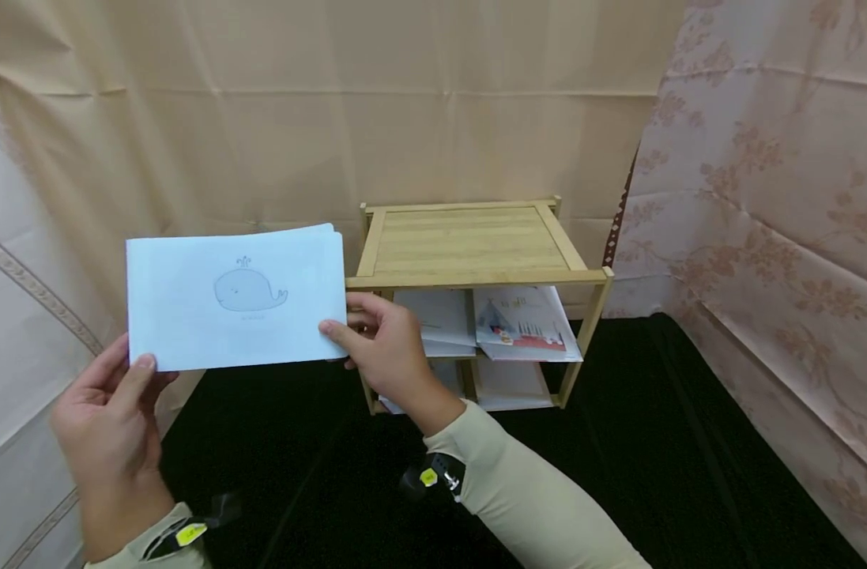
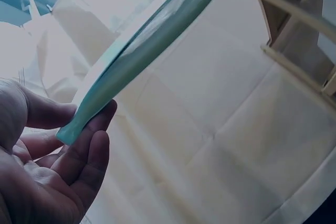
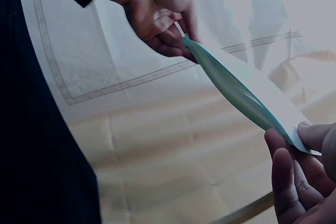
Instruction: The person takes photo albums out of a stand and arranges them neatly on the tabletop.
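Three cloths hang round the dark floor (image 1: 689, 474) in the head view: white cloth (image 1: 20, 340) at nine o'clock, beige cloth (image 1: 476, 103) at twelve, floral cloth (image 1: 782, 237) at three. Left hand (image 1: 113, 427) and right hand (image 1: 393, 348) pinch a whale booklet (image 1: 237, 304) at nine; the right hand partly blocks the wooden shelf (image 1: 469, 241). Left-wrist view: shelf at two. Right-wrist view: both hands grip the booklet's ends.

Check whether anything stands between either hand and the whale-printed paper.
Nothing visible does. The left hand pinches the whale-printed paper at its lower left corner, and the right hand holds it by the right edge. The wooden shelf stands behind the right hand in the head view, not between.
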Tool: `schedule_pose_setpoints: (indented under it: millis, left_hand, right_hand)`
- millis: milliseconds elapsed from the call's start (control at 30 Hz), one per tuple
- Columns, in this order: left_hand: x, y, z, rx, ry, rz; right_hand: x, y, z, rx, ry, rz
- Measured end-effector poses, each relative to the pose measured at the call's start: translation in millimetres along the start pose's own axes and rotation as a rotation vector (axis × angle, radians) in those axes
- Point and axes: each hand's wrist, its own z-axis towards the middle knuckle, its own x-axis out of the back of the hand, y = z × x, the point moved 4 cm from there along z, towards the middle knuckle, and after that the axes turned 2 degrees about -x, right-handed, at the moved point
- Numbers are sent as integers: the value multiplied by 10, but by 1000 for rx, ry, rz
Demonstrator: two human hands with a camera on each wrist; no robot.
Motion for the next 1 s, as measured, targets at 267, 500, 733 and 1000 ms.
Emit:
schedule_pose_setpoints:
  millis: [267,500,733,1000]
  left_hand:
    - [238,-152,104,132,106,156]
    - [428,-242,241,307,206,274]
    - [650,-449,296,470,178,464]
    - [790,-646,346,525,168,585]
  right_hand:
    - [-185,323,-56,-61,-50,54]
    - [-369,517,-29,-196,-118,111]
    - [-456,794,-33,-339,-175,54]
    - [-549,1056,-51,-358,-131,-102]
